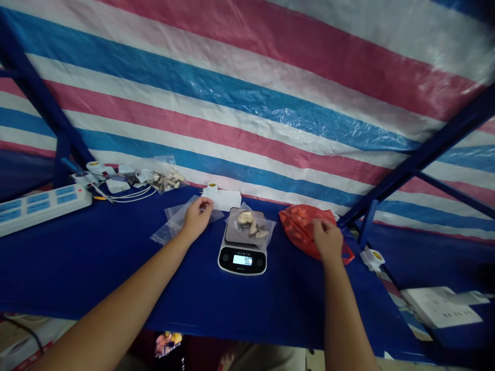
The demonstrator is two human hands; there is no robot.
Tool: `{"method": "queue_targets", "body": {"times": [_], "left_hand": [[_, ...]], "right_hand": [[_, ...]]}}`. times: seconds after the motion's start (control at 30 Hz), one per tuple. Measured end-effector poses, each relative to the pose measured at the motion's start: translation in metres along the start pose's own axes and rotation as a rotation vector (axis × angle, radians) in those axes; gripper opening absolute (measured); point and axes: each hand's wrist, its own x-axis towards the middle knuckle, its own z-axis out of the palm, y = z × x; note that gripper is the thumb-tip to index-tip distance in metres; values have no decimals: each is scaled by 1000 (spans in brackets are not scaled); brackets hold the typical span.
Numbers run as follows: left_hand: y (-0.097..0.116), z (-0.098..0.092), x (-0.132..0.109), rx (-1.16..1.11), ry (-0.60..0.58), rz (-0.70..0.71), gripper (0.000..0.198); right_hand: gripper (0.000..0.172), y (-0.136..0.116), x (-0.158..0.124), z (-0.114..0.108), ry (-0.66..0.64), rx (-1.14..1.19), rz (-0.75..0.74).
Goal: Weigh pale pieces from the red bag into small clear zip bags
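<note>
A digital scale (243, 260) stands mid-table with a lit display that seems to read 9.6. On its plate lies a clear bag (252, 225) with pale dried slices. To its left, my left hand (198, 215) is over flat clear zip bags (170, 226), fingers curled together; whether it pinches anything is too small to tell. On the right, my right hand (327, 237) is at a red plastic bag (299, 226), slightly blurred, its fingertips hidden against the bag.
At the back left are a filled clear bag (168, 180), white plugs and cables (133, 195), and a long power strip (46, 207). A white box (228, 199) sits behind the scale. Blue metal bars (417, 154) slant at the right, near another power strip (441, 307).
</note>
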Motion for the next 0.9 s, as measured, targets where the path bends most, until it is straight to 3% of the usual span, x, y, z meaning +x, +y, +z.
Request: {"method": "queue_targets", "body": {"times": [0.1,0.17,0.27,0.4,0.47,0.53,0.6,0.67,0.7,0.77,0.83,0.9], "left_hand": [[-1,0,0,0,-4,2,21],[-2,0,1,4,-8,5,22],[-2,0,1,10,-14,10,21],[-1,0,0,17,-14,15,20],[-1,0,0,19,-14,15,20],[-2,0,0,19,-16,14,20],[-3,0,0,18,-21,11,21],[-5,0,1,19,-22,10,21],[-5,0,1,19,-22,9,21],[-6,0,1,19,-23,10,21],[-7,0,1,18,-24,9,21],[-7,0,1,19,-24,6,21]], "right_hand": [[35,22,9,-26,90,-139,71],[28,34,13,-32,15,-182,42],[16,42,15,-24,-125,-177,-90],[41,37,13,-6,-163,-162,-235],[57,34,11,-2,-93,-178,-265],[64,31,9,-1,73,-206,-249],[58,27,7,-2,303,-227,-170],[41,23,7,-3,414,-242,-70],[35,22,7,-3,381,-255,-39],[35,21,7,0,192,-276,-51],[29,21,8,3,-7,-276,-139],[15,24,7,7,-115,-256,-226]]}}
